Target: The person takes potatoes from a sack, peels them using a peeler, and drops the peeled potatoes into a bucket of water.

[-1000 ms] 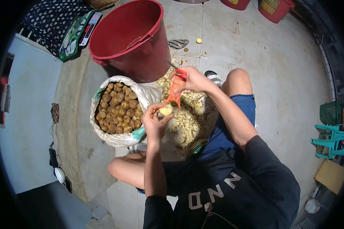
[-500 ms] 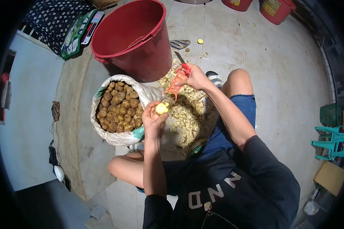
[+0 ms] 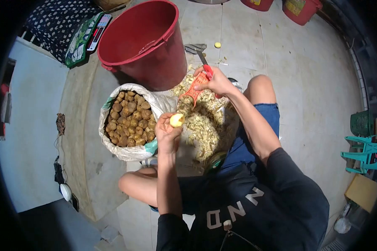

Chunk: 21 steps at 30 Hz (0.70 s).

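Note:
Between the fingers of my left hand (image 3: 167, 130) is a pale yellow peeled potato (image 3: 177, 120) with a brown patch on its right side. My right hand (image 3: 217, 82) grips an orange peeler (image 3: 192, 93), and a knife (image 3: 202, 57) with a red handle sticks up from the same hand. The peeler's end is above and right of the potato, apart from it. A white sack (image 3: 127, 155) of brown unpeeled potatoes (image 3: 132, 119) stands left of my left hand. Peelings (image 3: 203, 134) cover the floor beneath both hands.
A large red tub (image 3: 155, 62) stands beyond the sack. A scale (image 3: 99, 33) is at the upper left, and a striped cloth (image 3: 195, 48) and a yellow piece (image 3: 218, 44) lie on the floor. Red buckets (image 3: 301, 11) are at the top right, teal stools (image 3: 363, 154) at the right.
My right hand has moved up and away from the potato with the peeler and knife, whose blade now shows more. The potato has turned in my left hand and shows a brown patch.

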Each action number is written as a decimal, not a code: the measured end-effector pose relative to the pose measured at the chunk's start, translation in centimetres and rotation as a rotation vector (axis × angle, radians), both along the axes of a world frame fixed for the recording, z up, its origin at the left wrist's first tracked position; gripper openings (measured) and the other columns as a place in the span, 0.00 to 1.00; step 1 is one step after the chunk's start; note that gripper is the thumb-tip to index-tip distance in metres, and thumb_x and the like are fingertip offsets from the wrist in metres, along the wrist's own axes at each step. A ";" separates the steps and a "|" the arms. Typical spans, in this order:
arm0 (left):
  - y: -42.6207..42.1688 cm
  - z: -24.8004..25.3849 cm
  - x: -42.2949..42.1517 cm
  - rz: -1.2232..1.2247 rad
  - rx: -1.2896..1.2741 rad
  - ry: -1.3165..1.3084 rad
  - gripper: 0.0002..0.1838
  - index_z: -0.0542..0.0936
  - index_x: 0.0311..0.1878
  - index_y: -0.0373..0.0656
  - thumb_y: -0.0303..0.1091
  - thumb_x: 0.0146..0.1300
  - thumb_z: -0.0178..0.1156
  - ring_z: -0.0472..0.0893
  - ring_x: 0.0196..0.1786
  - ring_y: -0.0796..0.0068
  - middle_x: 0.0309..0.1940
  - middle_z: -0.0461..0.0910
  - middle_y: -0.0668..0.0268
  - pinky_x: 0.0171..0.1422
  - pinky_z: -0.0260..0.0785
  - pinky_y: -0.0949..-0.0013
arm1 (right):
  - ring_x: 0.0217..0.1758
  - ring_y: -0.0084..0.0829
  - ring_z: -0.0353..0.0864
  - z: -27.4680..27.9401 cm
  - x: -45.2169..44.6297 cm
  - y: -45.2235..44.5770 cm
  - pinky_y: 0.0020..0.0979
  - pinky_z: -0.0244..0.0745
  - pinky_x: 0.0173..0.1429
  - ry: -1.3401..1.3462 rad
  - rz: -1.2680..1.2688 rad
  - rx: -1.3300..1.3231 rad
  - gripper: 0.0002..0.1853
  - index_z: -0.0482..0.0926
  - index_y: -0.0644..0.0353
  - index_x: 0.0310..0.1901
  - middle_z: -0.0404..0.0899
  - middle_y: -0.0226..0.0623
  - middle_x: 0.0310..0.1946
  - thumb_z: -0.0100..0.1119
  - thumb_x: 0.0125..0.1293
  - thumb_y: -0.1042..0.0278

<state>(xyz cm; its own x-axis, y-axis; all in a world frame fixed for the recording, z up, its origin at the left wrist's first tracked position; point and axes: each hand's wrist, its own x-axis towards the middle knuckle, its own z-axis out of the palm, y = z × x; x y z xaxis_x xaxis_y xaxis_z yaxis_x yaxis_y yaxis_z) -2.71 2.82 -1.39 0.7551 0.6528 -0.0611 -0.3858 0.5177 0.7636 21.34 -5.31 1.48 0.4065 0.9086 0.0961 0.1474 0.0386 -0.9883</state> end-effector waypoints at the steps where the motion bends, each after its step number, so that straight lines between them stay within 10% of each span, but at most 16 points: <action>1: 0.1 -0.1 0.4 0.004 0.061 0.034 0.28 0.72 0.51 0.35 0.07 0.44 0.61 0.80 0.49 0.70 0.48 0.78 0.59 0.57 0.73 0.69 | 0.34 0.19 0.78 0.5 0.3 0.2 0.24 0.73 0.40 0.069 0.041 0.024 0.21 0.78 0.64 0.43 0.81 0.28 0.32 0.78 0.47 0.75; 21: 1.4 -0.3 -0.2 -0.038 -0.424 -0.160 0.20 0.70 0.57 0.37 0.21 0.61 0.56 0.76 0.57 0.59 0.51 0.76 0.52 0.66 0.69 0.56 | 0.34 0.16 0.76 -1.3 1.8 -0.3 0.23 0.73 0.39 0.134 -0.086 0.003 0.22 0.76 0.64 0.45 0.78 0.26 0.31 0.77 0.50 0.75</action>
<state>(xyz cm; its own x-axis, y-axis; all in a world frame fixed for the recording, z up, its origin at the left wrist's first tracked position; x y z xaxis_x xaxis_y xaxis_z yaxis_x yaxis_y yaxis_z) -2.93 4.24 -1.73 0.7996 0.5670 -0.1979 -0.4564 0.7879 0.4135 23.12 -5.57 0.19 0.4917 0.8699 0.0389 0.0174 0.0348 -0.9992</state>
